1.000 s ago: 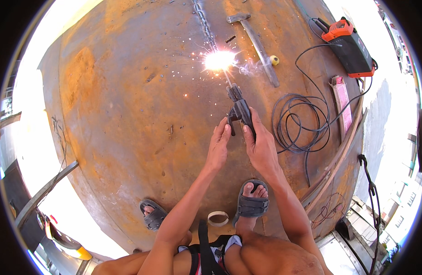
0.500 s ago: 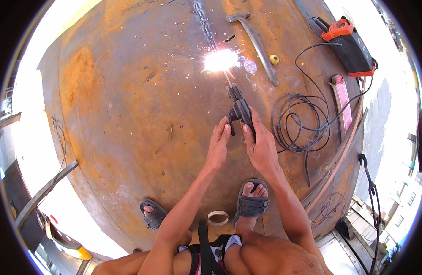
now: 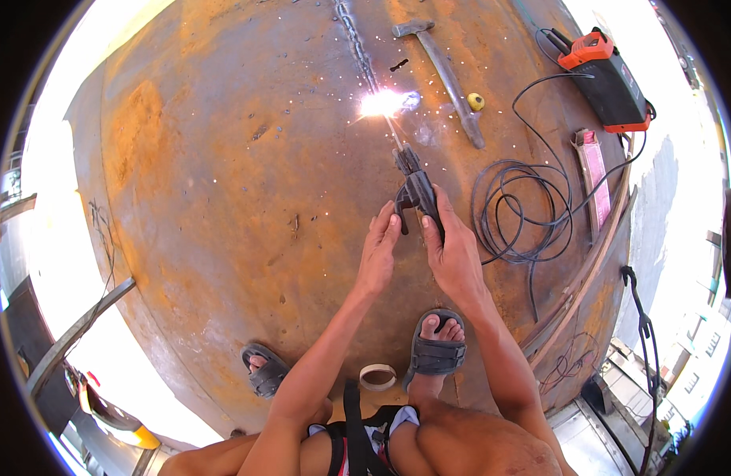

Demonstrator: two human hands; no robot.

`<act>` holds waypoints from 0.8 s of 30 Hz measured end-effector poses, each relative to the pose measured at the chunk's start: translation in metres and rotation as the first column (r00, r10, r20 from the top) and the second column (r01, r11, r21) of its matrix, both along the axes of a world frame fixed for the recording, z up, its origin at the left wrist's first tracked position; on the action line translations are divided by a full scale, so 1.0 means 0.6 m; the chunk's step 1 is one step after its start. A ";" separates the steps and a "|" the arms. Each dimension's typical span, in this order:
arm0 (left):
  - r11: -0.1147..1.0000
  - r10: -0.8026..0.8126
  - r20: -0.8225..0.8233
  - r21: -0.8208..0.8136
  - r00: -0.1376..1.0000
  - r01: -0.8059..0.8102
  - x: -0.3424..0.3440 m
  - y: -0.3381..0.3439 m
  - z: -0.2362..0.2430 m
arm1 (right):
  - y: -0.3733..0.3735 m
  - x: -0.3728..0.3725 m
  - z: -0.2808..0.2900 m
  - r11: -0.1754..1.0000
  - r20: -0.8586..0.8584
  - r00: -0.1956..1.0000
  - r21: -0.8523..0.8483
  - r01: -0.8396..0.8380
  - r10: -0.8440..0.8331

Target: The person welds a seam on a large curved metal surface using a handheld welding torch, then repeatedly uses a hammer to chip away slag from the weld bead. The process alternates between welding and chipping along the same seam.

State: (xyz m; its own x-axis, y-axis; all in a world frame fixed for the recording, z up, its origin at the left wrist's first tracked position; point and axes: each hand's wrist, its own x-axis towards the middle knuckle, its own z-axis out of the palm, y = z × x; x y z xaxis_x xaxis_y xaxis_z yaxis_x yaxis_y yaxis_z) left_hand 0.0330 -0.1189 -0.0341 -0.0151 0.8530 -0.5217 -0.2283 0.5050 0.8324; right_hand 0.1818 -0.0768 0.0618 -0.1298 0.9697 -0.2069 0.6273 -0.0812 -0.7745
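My right hand (image 3: 454,258) grips the dark handle of a welding electrode holder (image 3: 417,190). Its thin rod reaches up to a bright white arc (image 3: 381,103) throwing sparks on a weld seam (image 3: 351,32) that runs up the big rusty domed steel plate (image 3: 222,174). My left hand (image 3: 379,252) rests beside the holder, fingertips touching its left side. Both forearms come in from below.
A long-handled hammer (image 3: 441,63) and a small yellow object (image 3: 475,101) lie right of the arc. Coiled black cable (image 3: 518,210) lies at right, near an orange-and-black welding machine (image 3: 607,75) and a pink-faced flat packet (image 3: 594,170). My sandalled feet (image 3: 435,349) and a tape roll (image 3: 378,376) are below.
The arc keeps burning at about the same spot on the seam; sparks scatter differently. Both hands and the holder have barely moved.
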 end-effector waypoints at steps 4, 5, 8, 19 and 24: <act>0.998 -0.061 0.036 -0.021 0.998 0.062 -0.008 0.003 0.004 | -0.001 0.001 -0.002 1.000 0.002 1.000 0.006 0.000 0.000; 0.998 -0.063 0.031 -0.026 0.998 0.064 -0.009 0.003 0.005 | 0.000 0.000 -0.003 1.000 0.001 1.000 0.002 -0.002 0.002; 0.998 -0.051 0.037 -0.025 0.998 0.052 -0.002 0.004 0.011 | -0.001 0.005 -0.005 1.000 0.010 1.000 -0.005 0.001 -0.001; 0.998 -0.055 0.033 -0.006 0.998 0.055 -0.006 0.004 0.009 | -0.003 0.004 -0.007 1.000 0.034 0.999 0.004 -0.008 0.008; 1.000 0.013 0.070 0.016 0.997 -0.014 -0.008 -0.001 -0.005 | 0.000 0.001 -0.002 1.000 0.010 1.000 0.002 0.001 -0.001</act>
